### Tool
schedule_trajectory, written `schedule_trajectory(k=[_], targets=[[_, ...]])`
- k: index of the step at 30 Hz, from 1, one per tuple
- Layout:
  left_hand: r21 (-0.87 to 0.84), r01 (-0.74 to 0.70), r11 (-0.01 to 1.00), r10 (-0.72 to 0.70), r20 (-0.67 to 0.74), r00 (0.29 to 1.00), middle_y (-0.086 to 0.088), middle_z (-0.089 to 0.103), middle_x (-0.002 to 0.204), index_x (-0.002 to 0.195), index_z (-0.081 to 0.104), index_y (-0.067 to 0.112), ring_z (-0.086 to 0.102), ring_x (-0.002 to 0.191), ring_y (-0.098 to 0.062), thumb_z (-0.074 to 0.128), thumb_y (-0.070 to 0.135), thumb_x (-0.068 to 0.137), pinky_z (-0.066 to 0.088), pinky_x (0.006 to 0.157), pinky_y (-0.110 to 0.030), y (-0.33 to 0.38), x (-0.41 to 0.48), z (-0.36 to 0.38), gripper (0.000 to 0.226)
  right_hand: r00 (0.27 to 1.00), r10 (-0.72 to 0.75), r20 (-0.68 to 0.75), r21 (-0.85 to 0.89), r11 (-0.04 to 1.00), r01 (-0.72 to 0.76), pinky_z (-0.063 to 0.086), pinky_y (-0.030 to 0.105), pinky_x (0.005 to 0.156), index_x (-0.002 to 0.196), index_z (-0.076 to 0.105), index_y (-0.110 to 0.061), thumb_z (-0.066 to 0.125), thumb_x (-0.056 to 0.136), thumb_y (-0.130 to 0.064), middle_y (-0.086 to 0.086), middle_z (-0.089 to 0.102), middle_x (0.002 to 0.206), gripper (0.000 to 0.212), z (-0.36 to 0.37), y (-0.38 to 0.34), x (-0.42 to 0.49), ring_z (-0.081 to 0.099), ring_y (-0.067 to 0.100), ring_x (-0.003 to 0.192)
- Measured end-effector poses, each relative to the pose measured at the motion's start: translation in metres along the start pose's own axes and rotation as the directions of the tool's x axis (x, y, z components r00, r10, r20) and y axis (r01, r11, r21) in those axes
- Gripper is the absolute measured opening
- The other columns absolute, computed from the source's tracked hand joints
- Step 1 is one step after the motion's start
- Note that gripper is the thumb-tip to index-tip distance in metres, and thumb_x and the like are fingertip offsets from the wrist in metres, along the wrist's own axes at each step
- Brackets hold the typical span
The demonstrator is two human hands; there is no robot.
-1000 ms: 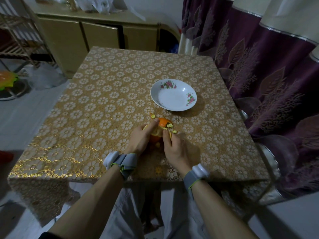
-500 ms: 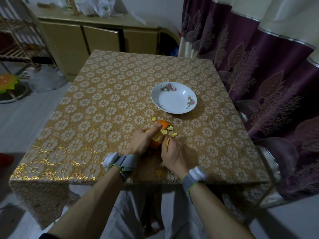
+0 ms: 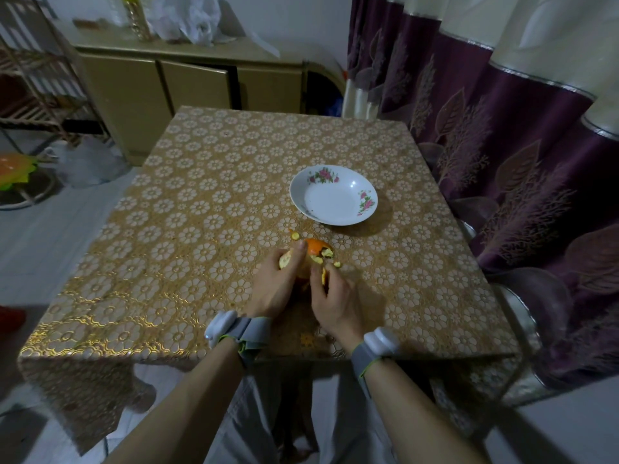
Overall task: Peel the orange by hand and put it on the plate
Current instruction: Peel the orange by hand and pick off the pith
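Observation:
A partly peeled orange sits low over the table's near half, held in my left hand, whose thumb lies across its top. My right hand pinches a strip of peel at the fruit's right side. Torn peel curls stick up from the orange. Much of the fruit is hidden behind both hands. The white plate with pink flowers stands beyond the orange, to the right, with nothing in it.
Small peel bits lie on the gold flower-patterned tablecloth near the orange. A purple curtain hangs close on the right. A low cabinet stands behind the table, and a wooden rack at far left.
My right hand has drawn the peel strip down and toward me, away from the orange. My left hand keeps its hold, thumb shifted over the top. The camera view tilted slightly.

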State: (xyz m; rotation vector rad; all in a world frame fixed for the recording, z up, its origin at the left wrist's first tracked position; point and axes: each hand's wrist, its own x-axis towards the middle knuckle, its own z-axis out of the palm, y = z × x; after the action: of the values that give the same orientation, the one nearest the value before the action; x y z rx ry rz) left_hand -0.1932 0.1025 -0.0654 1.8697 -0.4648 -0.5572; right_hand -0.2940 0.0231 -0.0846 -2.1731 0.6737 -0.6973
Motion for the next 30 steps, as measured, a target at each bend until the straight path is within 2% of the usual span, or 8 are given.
schedule_trajectory(k=[3, 6, 10, 17, 21, 24, 26, 30], targets=[[-0.005, 0.023, 1.000, -0.023, 0.023, 0.999, 0.007, 0.065, 0.099, 0.104, 0.068, 0.023, 0.060, 0.091, -0.011, 0.041, 0.084, 0.078, 0.045, 0.082, -0.036, -0.001, 0.002, -0.002, 0.072, 0.997, 0.037, 0.072, -0.024, 0.999, -0.035, 0.044, 0.026, 0.059, 0.095, 0.058, -0.021, 0.034, 0.095, -0.058, -0.001, 0.064, 0.075, 0.044, -0.001, -0.004, 0.001, 0.056, 0.007, 0.066], [-0.090, 0.064, 0.994, -0.061, 0.036, 0.997, 0.002, 0.073, 0.090, 0.089, 0.073, 0.021, 0.067, 0.088, -0.018, 0.048, 0.082, 0.077, 0.051, 0.088, -0.040, -0.002, 0.004, -0.003, 0.067, 0.995, 0.047, 0.093, -0.002, 0.999, -0.047, 0.042, 0.026, 0.073, 0.113, 0.060, -0.016, 0.032, 0.102, -0.047, 0.001, 0.066, 0.095, 0.043, 0.002, -0.005, 0.003, 0.052, 0.006, 0.081], [-0.054, 0.091, 0.994, -0.088, 0.063, 0.994, 0.000, 0.073, 0.090, 0.086, 0.072, 0.023, 0.067, 0.089, -0.021, 0.052, 0.078, 0.079, 0.052, 0.088, -0.038, -0.001, 0.006, -0.004, 0.060, 0.995, 0.043, 0.087, -0.023, 0.999, -0.042, 0.036, 0.023, 0.059, 0.095, 0.054, -0.020, 0.033, 0.105, -0.028, 0.000, 0.057, 0.077, 0.024, 0.005, 0.003, -0.001, 0.051, 0.007, 0.066], [-0.154, 0.160, 0.975, -0.141, 0.127, 0.982, -0.003, 0.076, 0.089, 0.088, 0.076, 0.017, 0.070, 0.091, -0.025, 0.062, 0.075, 0.073, 0.052, 0.095, -0.047, 0.002, 0.008, -0.009, 0.062, 0.977, 0.119, 0.175, -0.109, 0.989, -0.101, 0.039, 0.028, 0.077, 0.133, 0.046, -0.009, 0.042, 0.096, -0.020, 0.011, 0.060, 0.107, 0.039, 0.003, 0.004, 0.001, 0.056, 0.021, 0.093], [-0.275, 0.215, 0.937, -0.166, 0.191, 0.967, -0.004, 0.076, 0.095, 0.097, 0.072, 0.018, 0.070, 0.092, -0.026, 0.066, 0.070, 0.069, 0.050, 0.098, -0.045, 0.002, 0.006, -0.015, 0.059, 0.985, 0.134, 0.105, -0.050, 0.990, -0.129, 0.037, 0.021, 0.066, 0.117, 0.052, -0.010, 0.046, 0.096, -0.009, -0.002, 0.054, 0.085, 0.022, 0.000, 0.000, 0.002, 0.051, 0.010, 0.074], [-0.452, 0.269, 0.851, -0.182, 0.225, 0.957, -0.007, 0.072, 0.078, 0.101, 0.066, 0.006, 0.065, 0.064, -0.021, 0.060, 0.061, 0.082, 0.053, 0.065, -0.027, 0.002, 0.002, -0.024, 0.058, 0.979, 0.202, -0.017, 0.059, 0.978, -0.201, 0.031, 0.019, 0.052, 0.099, 0.053, -0.010, 0.040, 0.103, -0.016, -0.007, 0.046, 0.066, 0.016, -0.004, 0.000, 0.008, 0.042, 0.004, 0.056], [-0.559, 0.288, 0.778, -0.203, 0.210, 0.956, -0.009, 0.069, 0.074, 0.098, 0.061, 0.005, 0.057, 0.045, -0.016, 0.053, 0.059, 0.088, 0.042, 0.039, -0.019, 0.004, 0.001, -0.028, 0.056, 0.978, 0.204, -0.041, 0.068, 0.977, -0.201, 0.031, 0.015, 0.048, 0.099, 0.054, -0.013, 0.041, 0.103, -0.018, -0.005, 0.049, 0.066, 0.015, -0.006, -0.003, 0.009, 0.043, 0.004, 0.054], [-0.604, 0.316, 0.731, -0.255, 0.187, 0.949, -0.014, 0.073, 0.079, 0.096, 0.064, 0.007, 0.053, 0.045, -0.017, 0.033, 0.070, 0.094, 0.041, 0.039, -0.021, 0.006, 0.000, -0.031, 0.071, 0.969, 0.248, 0.006, 0.077, 0.966, -0.248, 0.039, 0.018, 0.053, 0.114, 0.052, -0.028, 0.049, 0.099, -0.019, -0.009, 0.059, 0.084, 0.017, -0.008, -0.010, 0.016, 0.058, 0.010, 0.072]])
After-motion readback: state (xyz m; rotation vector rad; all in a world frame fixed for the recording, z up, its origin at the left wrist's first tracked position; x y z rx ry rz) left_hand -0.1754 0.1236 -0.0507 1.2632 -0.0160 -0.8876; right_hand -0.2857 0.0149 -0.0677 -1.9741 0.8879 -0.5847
